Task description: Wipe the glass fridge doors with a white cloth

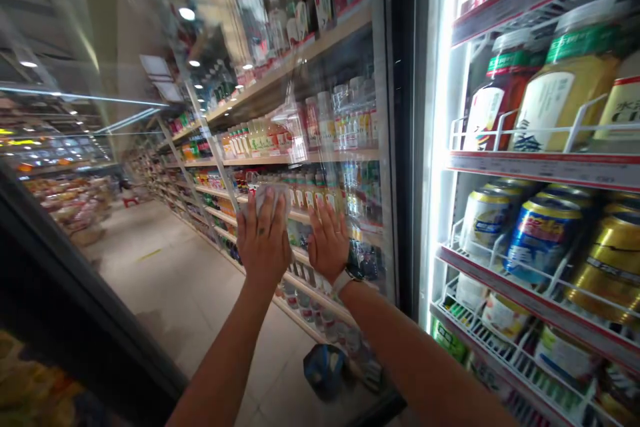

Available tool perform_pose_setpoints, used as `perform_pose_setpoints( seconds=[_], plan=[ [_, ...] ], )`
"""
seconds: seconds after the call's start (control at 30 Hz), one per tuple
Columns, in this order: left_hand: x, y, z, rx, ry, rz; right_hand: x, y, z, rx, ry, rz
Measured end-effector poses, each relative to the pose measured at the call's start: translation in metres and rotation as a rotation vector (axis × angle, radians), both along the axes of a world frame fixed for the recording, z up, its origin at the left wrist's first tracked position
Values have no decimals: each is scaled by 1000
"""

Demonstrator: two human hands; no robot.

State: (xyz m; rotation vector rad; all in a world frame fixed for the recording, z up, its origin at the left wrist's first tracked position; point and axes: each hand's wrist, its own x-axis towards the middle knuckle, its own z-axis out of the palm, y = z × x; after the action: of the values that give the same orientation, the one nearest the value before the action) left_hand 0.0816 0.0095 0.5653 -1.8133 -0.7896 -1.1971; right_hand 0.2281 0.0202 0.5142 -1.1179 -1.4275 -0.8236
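An open glass fridge door (210,147) stands in front of me, with the shop aisle showing through it. My left hand (263,240) presses a white cloth (273,197) against the glass, fingers laid over the cloth. Just to its right, my right hand (327,243) lies flat on the same pane with fingers stretched out and nothing in it. A watch (345,277) sits on that wrist.
To the right, lit fridge shelves (540,170) hold cans (543,233) and large bottles (565,93). Through the glass, long drink shelves (300,157) run down a tiled aisle. A blue object (325,367) lies on the floor below my arms. The door's dark frame (75,293) crosses lower left.
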Motion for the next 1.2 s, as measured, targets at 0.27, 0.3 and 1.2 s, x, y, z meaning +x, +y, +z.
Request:
perform_pose_setpoints(
  seconds=[0.27, 0.3, 1.2],
  plan=[
    [14, -1, -35, 18, 27, -15, 1, -6, 3, 18, -9, -23],
    [8, -4, -58, 40, 63, 4, 1, -6, 2, 12, -16, -28],
    [-19, -23, -143, 37, 135, 72, 3, -8, 3, 40, -16, -16]
  ],
)
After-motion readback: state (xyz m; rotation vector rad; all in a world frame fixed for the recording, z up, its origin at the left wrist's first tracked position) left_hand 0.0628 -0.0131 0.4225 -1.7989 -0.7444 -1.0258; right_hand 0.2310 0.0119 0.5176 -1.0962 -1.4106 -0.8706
